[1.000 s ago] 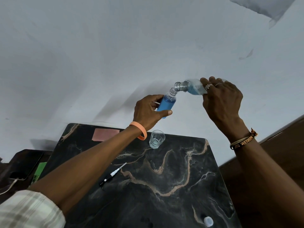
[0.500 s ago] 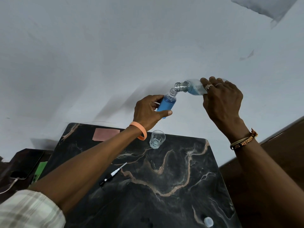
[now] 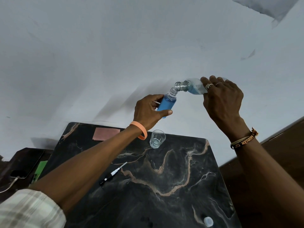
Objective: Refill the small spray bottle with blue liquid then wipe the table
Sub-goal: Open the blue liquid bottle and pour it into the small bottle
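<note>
Gripping one small bottle [image 3: 166,103] in left hand [image 3: 147,112], tilting one big bottle [image 3: 190,87] clamped in right hand [image 3: 222,101], above table [image 3: 164,186] bearing one each of glass [image 3: 157,139], cloth [image 3: 105,133], sprayer [image 3: 113,173], cap [image 3: 208,221].

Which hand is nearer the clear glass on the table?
Left. The left hand, gripping the small spray bottle, is just above the glass and slightly to its left. The right hand, holding the tilted larger bottle, is higher and well off to the glass's right.
</note>
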### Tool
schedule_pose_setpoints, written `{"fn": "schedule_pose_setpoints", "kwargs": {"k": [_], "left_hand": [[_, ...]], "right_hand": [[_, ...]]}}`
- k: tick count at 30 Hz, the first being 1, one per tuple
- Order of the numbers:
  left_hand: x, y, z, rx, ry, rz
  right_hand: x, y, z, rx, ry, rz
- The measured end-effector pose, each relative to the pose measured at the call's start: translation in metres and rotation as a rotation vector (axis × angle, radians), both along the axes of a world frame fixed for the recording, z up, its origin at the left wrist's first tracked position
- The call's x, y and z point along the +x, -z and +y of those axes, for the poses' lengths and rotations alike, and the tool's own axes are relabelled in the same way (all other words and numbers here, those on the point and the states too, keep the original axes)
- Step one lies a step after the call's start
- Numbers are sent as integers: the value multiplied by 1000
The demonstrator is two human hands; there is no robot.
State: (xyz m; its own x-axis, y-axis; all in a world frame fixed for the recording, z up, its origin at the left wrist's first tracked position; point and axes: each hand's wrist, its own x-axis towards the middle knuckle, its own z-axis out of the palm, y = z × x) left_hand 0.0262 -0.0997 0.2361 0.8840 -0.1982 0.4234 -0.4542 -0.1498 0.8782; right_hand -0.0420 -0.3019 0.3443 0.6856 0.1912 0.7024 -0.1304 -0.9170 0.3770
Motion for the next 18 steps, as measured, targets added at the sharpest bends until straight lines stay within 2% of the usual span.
{"fn": "schedule_pose_setpoints", "kwargs": {"k": [11, 18], "left_hand": [[3, 2, 0, 7, -3, -7], [3, 4, 1, 3, 3, 7]], "right_hand": [[2, 1, -1, -15, -18, -35], [-3, 20, 7, 279, 28, 33]]}}
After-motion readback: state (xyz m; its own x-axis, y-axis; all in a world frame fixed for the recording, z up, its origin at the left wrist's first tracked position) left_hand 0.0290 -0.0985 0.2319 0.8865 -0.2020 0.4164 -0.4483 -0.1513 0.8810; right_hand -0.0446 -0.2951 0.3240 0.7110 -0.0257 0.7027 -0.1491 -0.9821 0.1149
